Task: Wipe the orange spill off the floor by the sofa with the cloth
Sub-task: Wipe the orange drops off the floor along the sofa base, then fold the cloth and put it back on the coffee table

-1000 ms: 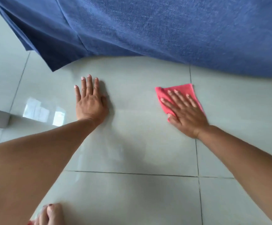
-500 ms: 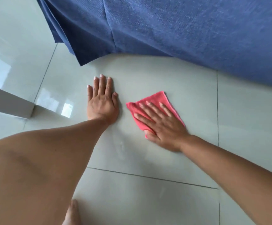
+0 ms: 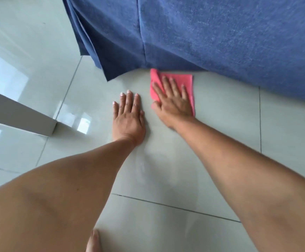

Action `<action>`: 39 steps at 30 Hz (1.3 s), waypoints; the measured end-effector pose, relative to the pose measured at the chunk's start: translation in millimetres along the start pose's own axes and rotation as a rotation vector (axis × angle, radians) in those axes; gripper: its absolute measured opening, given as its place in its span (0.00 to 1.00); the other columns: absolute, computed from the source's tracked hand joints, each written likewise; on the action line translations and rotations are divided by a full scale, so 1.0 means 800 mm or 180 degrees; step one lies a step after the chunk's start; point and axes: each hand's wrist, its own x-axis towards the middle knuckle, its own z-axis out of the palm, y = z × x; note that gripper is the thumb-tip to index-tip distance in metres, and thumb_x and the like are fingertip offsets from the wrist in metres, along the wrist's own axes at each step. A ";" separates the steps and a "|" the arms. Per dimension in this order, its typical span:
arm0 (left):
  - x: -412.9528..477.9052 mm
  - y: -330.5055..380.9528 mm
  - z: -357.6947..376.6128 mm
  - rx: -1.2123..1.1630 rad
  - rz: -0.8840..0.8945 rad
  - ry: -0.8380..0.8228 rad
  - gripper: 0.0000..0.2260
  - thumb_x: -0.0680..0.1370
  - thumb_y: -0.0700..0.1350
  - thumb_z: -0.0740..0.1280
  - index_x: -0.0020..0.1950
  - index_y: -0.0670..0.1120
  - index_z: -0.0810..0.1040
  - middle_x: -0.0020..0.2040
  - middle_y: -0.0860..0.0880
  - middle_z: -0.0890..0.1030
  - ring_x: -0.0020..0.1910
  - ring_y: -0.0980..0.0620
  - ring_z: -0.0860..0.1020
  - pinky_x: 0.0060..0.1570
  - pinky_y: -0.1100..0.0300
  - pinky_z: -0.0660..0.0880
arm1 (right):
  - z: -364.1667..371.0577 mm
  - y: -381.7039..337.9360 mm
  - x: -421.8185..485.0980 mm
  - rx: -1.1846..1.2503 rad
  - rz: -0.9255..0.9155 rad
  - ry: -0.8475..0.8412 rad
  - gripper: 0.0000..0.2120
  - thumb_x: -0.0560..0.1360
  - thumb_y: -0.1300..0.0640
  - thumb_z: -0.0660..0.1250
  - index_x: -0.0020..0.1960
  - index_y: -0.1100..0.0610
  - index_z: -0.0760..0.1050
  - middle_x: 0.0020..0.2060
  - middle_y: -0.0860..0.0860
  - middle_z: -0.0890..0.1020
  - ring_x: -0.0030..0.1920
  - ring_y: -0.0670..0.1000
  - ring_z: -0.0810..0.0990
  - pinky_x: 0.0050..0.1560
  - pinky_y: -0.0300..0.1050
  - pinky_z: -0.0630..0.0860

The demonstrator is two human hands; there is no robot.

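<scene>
While the right hand (image 3: 173, 100) lies flat with fingers spread, pressing the pink cloth (image 3: 188, 82) on the floor (image 3: 221, 124), the left hand (image 3: 128, 117) rests open on the tile just beside it. The cloth's far edge touches the blue sofa cover (image 3: 221, 33), with one corner folded up. Open tiles lie to the right. A white furniture leg (image 3: 20, 113) stands at the left. No orange stain is visible.

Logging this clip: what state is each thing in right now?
Pink cloth: flat on the floor, one corner folded over, against the sofa's edge.
Right hand: spread flat on the cloth.
Left hand: flat on bare tile.
Grey tiled floor: glossy, no orange visible.
Blue fabric sofa: cover hanging to the floor.
</scene>
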 end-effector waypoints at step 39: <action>-0.046 0.026 -0.232 -0.1757 -0.1059 -0.3109 0.30 0.77 0.56 0.66 0.76 0.50 0.62 0.79 0.45 0.60 0.77 0.43 0.57 0.73 0.42 0.57 | -0.130 -0.066 -0.228 0.5467 0.2005 -0.1190 0.12 0.76 0.50 0.59 0.47 0.55 0.79 0.42 0.53 0.82 0.43 0.54 0.79 0.47 0.48 0.74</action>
